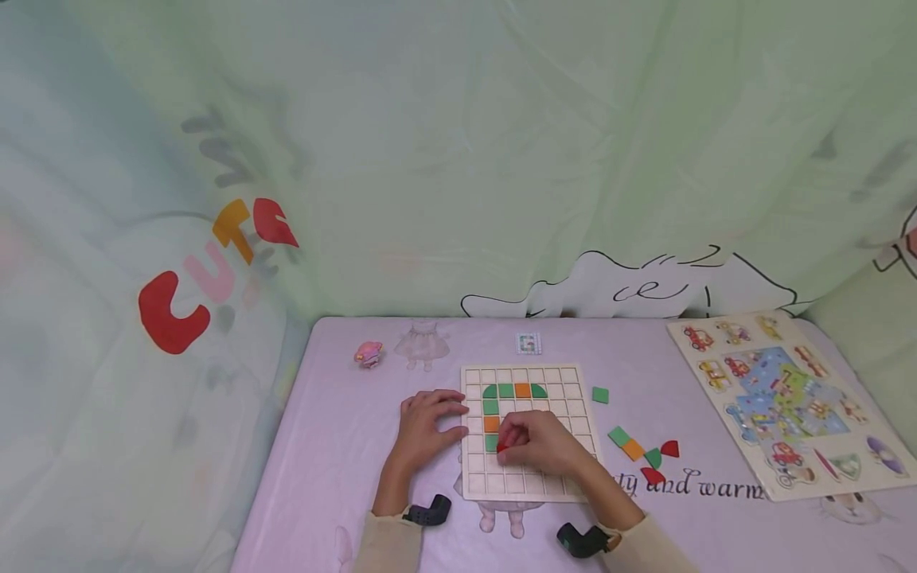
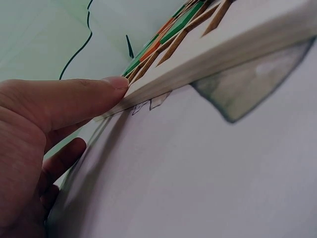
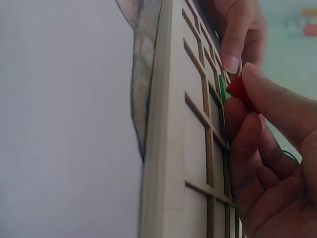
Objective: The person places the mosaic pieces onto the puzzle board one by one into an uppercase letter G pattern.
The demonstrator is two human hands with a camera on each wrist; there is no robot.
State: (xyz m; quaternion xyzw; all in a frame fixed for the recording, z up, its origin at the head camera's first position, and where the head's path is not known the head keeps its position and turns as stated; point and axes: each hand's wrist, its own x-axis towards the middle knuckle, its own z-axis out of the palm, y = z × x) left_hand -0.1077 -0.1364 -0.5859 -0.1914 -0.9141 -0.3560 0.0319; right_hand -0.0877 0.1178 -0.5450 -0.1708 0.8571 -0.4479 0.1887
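Right hand (image 1: 540, 442) pinches a small red piece (image 1: 505, 442) over the gridded board (image 1: 474, 465), close beside the green and orange pieces (image 1: 491, 424) set along the left part of the grid. Seen from above, the left hand (image 1: 427, 430) is relaxed at the board's left edge, fingers parted, gripping nothing. To my eye, the working fingers crowd those laid pieces and could nudge one out of its cell. Loose pieces (image 1: 634, 450), flat squares and rounded wedges, lie on the table (image 1: 322, 446) beyond the board's right side; a sweep of the right forearm might scatter them.

At the left wrist, the thumb (image 2: 81, 99) meets the board's thick, pale, wood-like edge, where the slats show brown sides. So light a touch may let the board slide on the smooth lilac cloth if it is pushed.

At the right wrist, thumb and fingertips clasp the red piece, a pointed corner showing; its full outline is covered. Being small and seemingly slick, it could slip or twist, and a tilted corner could catch on the raised slats.
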